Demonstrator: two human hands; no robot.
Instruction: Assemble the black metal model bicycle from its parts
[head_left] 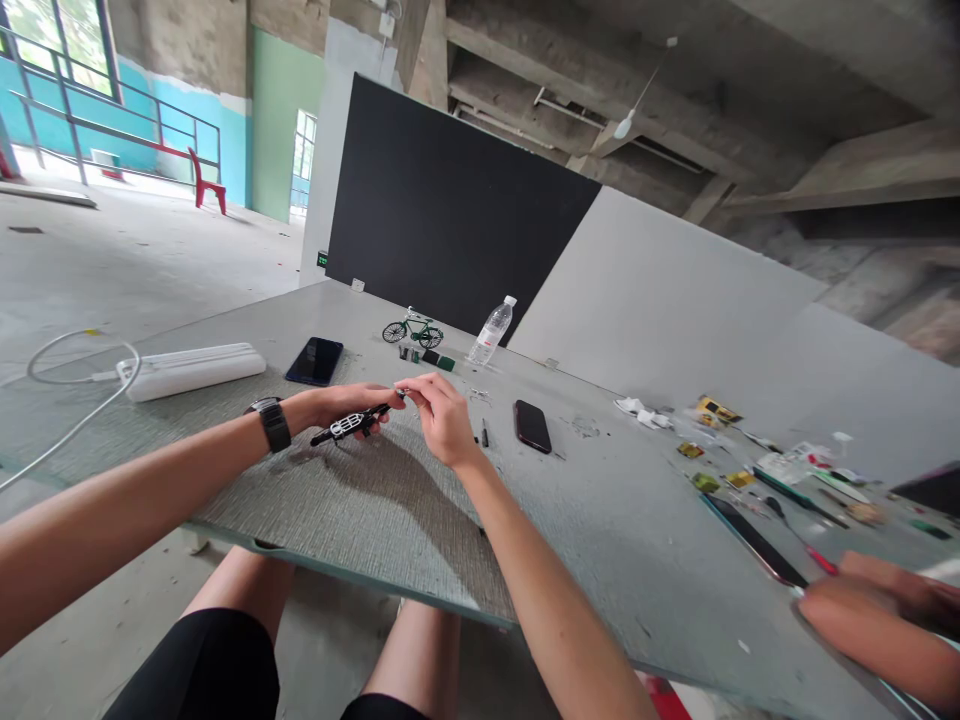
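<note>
My left hand [345, 400], with a dark watch on its wrist, is closed around a black and silver model part [346, 427] with an openwork silver section. My right hand [442, 415] meets it at the part's far end, thumb and fingers pinched around a small dark piece [400, 393]. Whether that piece is joined to the model part is hard to make out. Both hands are just above the table's near half. Beyond them stands a green model bicycle [412, 328], with small dark green pieces [437, 360] lying before it.
A blue-black phone [315, 361] and a white power bank [191, 370] with a cable lie left. A dark phone [532, 426], a small screwdriver [484, 434] and a water bottle [492, 330] are right of my hands. Farther right are scattered parts and another person's arm [877, 620].
</note>
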